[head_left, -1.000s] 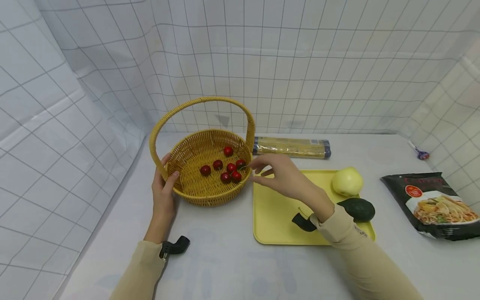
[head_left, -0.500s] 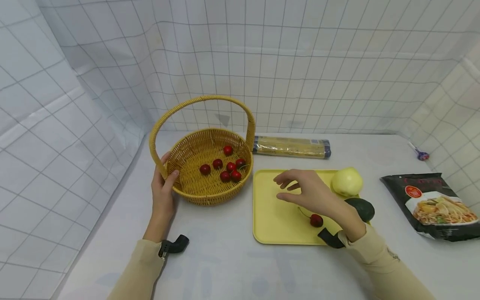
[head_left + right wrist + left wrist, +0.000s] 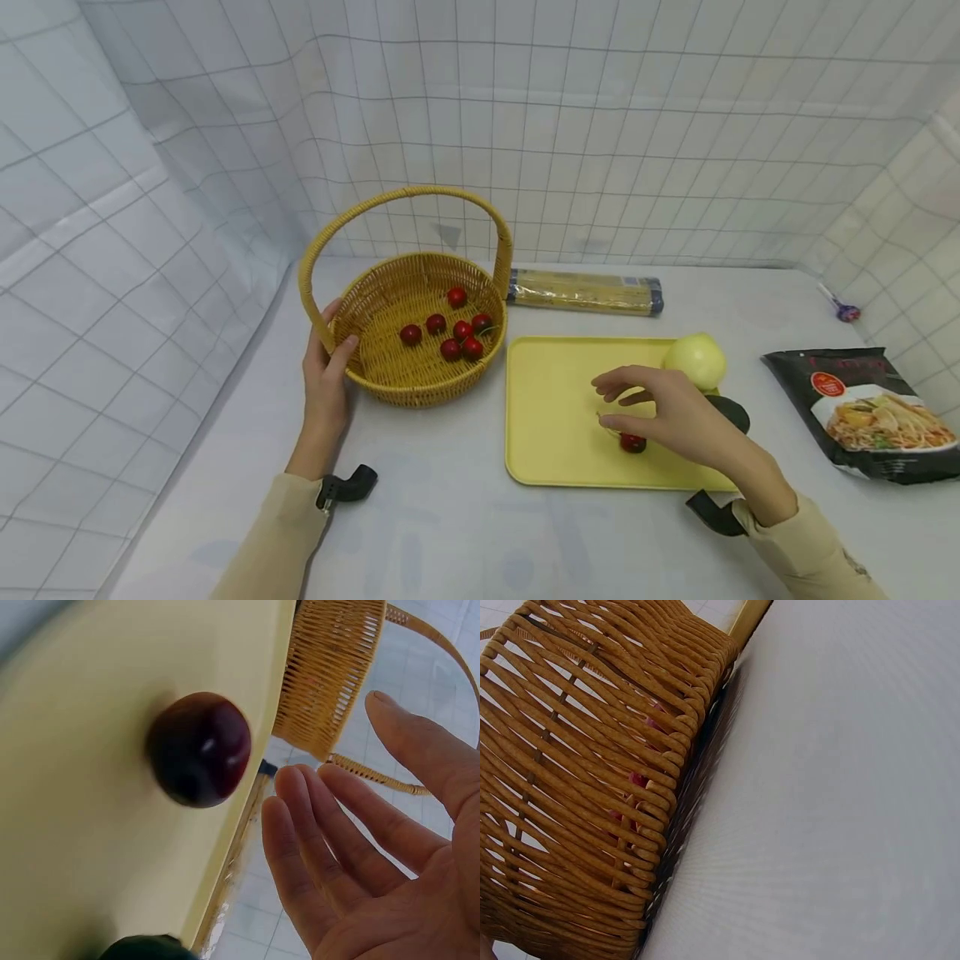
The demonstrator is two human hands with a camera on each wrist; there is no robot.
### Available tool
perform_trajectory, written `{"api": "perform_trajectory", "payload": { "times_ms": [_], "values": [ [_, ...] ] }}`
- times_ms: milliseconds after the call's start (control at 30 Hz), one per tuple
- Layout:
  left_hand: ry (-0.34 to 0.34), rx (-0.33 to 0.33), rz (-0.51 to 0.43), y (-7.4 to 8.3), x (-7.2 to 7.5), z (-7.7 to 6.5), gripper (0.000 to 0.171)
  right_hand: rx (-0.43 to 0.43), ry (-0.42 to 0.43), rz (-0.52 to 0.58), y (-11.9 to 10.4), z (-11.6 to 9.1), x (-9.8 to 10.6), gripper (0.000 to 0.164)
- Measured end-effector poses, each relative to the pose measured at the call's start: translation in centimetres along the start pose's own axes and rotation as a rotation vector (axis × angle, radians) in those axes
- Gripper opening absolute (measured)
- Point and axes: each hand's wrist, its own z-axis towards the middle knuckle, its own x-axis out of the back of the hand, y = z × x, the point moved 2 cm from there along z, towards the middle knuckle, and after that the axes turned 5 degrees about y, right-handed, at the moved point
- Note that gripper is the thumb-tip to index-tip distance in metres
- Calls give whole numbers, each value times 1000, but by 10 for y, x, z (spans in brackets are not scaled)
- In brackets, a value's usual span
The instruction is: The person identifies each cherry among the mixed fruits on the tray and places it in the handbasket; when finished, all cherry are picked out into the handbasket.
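Observation:
My left hand (image 3: 327,387) grips the left rim of a wicker basket (image 3: 420,395), thumb inside and fingers behind the wall. Several cherries (image 3: 436,323) lie on the basket's floor. Over the yellow tray (image 3: 551,408) hovers my right hand (image 3: 671,412), fingers apart and holding nothing. Just beneath its thumb sits a single cherry (image 3: 632,443) with its stem; in the right wrist view this cherry (image 3: 201,750) is apart from the fingers. Basket weave (image 3: 577,772) fills much of the left wrist view, where the left hand is almost wholly out of frame.
On the tray's right side are a pale yellow-green apple-like fruit (image 3: 696,362) and a dark green avocado-like fruit (image 3: 729,412), partly hidden by my hand. A long yellow packet (image 3: 585,292) lies behind. Farther right are a black noodle packet (image 3: 862,412) and a lollipop (image 3: 847,312).
My right hand has moved from the basket's right rim rightward and toward me, over the cherry on the tray. The left hand has kept its hold on the basket.

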Motion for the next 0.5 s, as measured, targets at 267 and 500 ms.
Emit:
{"api": "perform_trajectory", "payload": {
  "times_ms": [267, 500],
  "values": [
    [5, 9, 5, 0, 1, 0, 58, 24, -7, -21, 6, -24, -2, 39],
    [-1, 14, -9, 0, 0, 1, 59, 19, -39, -79, 13, -35, -2, 41]
  ]
}}
